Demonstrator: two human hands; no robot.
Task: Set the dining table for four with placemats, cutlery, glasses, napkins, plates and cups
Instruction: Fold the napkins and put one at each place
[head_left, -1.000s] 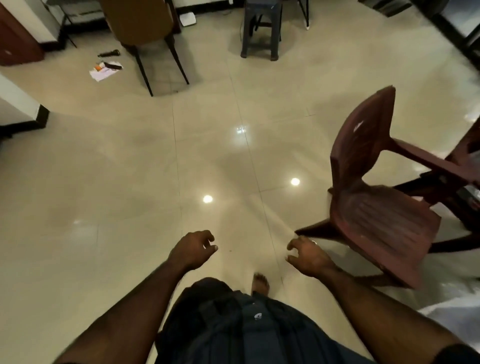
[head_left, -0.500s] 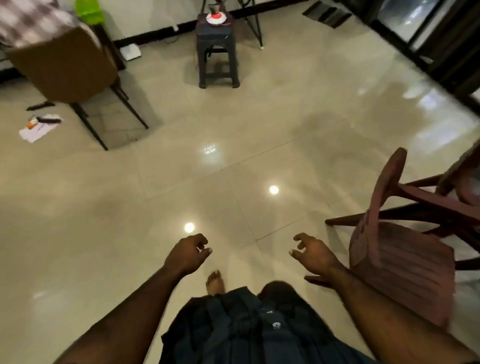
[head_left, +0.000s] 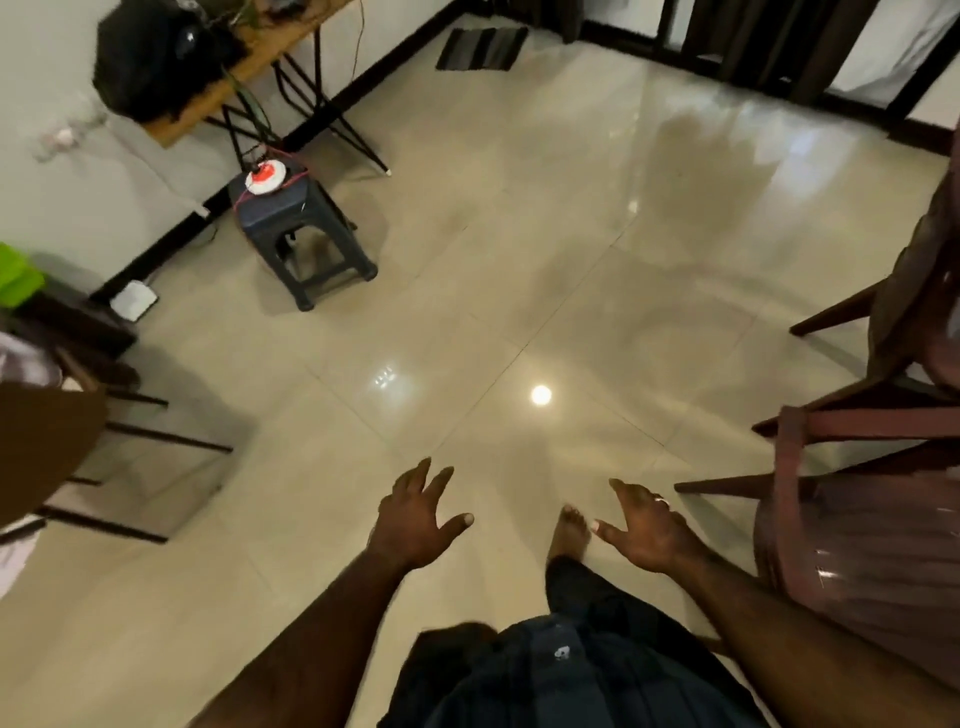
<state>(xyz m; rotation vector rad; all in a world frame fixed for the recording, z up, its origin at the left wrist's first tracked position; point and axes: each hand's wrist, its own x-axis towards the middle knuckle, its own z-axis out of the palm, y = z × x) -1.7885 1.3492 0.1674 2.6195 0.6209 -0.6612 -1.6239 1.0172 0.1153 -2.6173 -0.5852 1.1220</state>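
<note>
Head view: both hands (head_left: 530, 525) spread, empty

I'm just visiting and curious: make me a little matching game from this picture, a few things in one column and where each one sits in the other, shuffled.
Things:
1. dark stool
2. reddish-brown plastic chair
3. striped mat
4. green object

Places:
A. at the far left edge of the view
B. on the floor by the far wall, top middle
C. right of the person's right hand
D. near the left wall, with a red and white round thing on top

Pairs: 1-D, 2-C, 3-B, 4-A
</note>
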